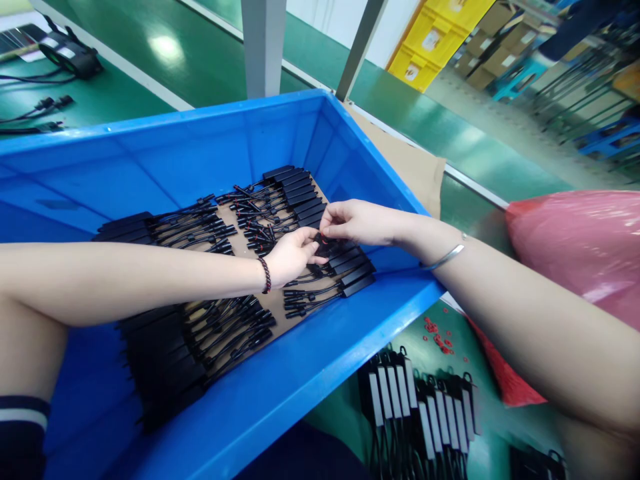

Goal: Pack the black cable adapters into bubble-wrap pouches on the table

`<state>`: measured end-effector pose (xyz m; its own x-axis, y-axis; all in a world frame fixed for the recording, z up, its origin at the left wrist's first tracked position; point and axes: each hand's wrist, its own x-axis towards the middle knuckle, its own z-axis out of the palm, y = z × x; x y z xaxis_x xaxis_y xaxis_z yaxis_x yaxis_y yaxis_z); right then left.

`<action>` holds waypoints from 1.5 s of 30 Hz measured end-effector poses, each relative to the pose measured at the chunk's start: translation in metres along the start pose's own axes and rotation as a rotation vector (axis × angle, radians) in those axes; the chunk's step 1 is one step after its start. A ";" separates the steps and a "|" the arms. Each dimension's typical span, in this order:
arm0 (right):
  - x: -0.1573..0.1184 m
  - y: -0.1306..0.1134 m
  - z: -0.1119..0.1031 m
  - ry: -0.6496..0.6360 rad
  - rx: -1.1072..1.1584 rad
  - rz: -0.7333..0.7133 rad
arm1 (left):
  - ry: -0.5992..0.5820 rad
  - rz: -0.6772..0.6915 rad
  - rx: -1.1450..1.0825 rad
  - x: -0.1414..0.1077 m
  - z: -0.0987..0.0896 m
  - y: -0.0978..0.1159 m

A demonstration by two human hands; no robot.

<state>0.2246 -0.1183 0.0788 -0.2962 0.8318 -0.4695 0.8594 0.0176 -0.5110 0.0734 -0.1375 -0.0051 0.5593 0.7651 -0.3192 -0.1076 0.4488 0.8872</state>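
Note:
Over the blue bin (165, 143), my two hands meet fingertip to fingertip. My left hand (294, 257) is closed on a black cable connector (323, 248), mostly hidden by the fingers. The thumb and forefinger of my right hand (350, 223) pinch at a small red ring (325, 235) against that connector. Under my hands lie rows of flat black modules (357, 273) with short cables, on brown cardboard (283, 313). Some of the cable ends (255, 233) there carry red rings. My left forearm covers part of the left rows (165, 360).
Right of the bin, loose red rings (437, 335) lie scattered on the green surface beside a red plastic bag (575, 247). More black modules with grey strips (395, 390) lie in front. Black cables (45, 107) are at upper left. A grey post (263, 47) rises behind the bin.

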 end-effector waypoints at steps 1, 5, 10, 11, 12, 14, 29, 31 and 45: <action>0.000 -0.001 0.000 -0.004 -0.007 0.002 | 0.009 -0.007 0.010 0.001 0.000 0.001; 0.000 -0.002 -0.001 -0.002 -0.024 0.027 | 0.071 -0.028 -0.006 0.001 0.000 0.007; 0.002 0.001 -0.002 0.007 -0.063 0.031 | 0.064 -0.036 -0.042 0.000 0.000 0.009; 0.002 0.001 -0.002 0.008 -0.067 0.031 | 0.065 -0.031 -0.043 0.000 0.000 0.008; 0.002 0.001 -0.002 0.010 -0.067 0.029 | 0.068 -0.026 -0.044 0.000 0.000 0.007; 0.001 0.002 -0.002 0.011 -0.062 0.023 | 0.079 -0.018 -0.047 0.001 0.000 0.006; -0.001 -0.007 -0.002 -0.095 -0.178 0.119 | -0.025 -0.014 -0.111 0.000 -0.004 0.006; 0.000 -0.003 -0.002 -0.105 -0.159 0.102 | -0.012 -0.007 -0.105 -0.001 -0.004 0.006; 0.003 -0.005 -0.007 0.121 -0.216 0.158 | 0.009 0.006 -0.195 -0.002 -0.004 0.005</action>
<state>0.2224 -0.1124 0.0849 -0.1105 0.8936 -0.4351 0.9637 -0.0108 -0.2669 0.0683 -0.1344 -0.0011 0.5504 0.7721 -0.3177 -0.2689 0.5242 0.8080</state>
